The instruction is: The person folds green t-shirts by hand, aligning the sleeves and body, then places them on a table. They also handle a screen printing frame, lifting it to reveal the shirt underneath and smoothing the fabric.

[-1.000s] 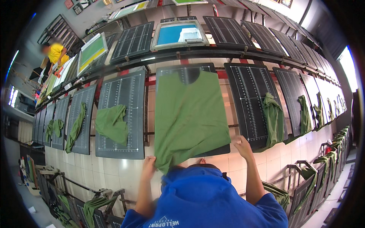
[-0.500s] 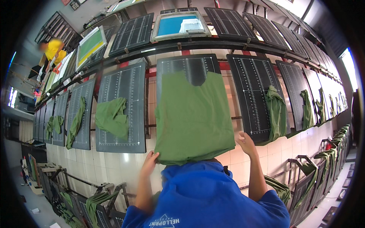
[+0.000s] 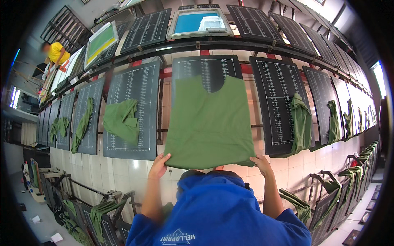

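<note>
A green shirt body panel lies spread over a black printing board straight in front of me, its neck cut-out toward the far end. My left hand pinches the panel's near left corner. At the near right corner, my right hand grips the fabric between thumb and fingers. The near hem stretches between both hands, close to my body. Most of the board is hidden under the cloth; its far strip, marked with white rulers, shows.
Boards on both sides carry crumpled green cloth, such as the left piece and right piece. Behind a dark rail stands a framed blue screen. A person in yellow works far left. Racks with green cloth stand behind me.
My right hand has closed on the near right corner of the panel, from apart beside it. The near hem is now straighter and pulled taut between my hands.
</note>
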Available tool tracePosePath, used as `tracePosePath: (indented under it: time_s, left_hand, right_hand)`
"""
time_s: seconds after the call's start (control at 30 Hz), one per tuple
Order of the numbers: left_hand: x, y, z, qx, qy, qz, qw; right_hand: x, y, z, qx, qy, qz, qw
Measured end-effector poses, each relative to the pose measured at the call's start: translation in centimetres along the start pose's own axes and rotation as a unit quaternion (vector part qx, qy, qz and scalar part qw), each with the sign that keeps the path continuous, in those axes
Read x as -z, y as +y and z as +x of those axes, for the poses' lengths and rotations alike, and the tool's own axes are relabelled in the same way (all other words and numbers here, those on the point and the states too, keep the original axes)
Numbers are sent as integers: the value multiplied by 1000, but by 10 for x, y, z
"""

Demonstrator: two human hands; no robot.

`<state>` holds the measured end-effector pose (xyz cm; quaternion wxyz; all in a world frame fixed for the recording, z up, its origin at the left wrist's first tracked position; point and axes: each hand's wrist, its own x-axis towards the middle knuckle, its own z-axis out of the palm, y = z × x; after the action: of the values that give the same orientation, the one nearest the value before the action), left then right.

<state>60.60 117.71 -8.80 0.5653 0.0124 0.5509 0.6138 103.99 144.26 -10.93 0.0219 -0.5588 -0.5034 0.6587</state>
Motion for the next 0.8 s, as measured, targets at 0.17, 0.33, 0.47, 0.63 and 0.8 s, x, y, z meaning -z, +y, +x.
tracePosePath:
  time_s: [0.17,0.33,0.47,0.63,0.8]
  left_hand:
    - [22,-13,-9,18,5,119,993]
    - [-17,-4,-15,4,34,120,992]
    - [-9,-3,-31,-17,63,231,971]
    - [-5,-5,-1,-65,109,218,968]
    - [-10,-8,3,-155,93,91,979]
  right_hand:
    - [10,10,-17,92,3,210,973]
    - [1,-13,-15,36,-4,148,988]
    - [11,7,1,109,35,61,992]
    - [-6,-23,5,120,87,94,984]
    - [3,-33,3,208,136,61,967]
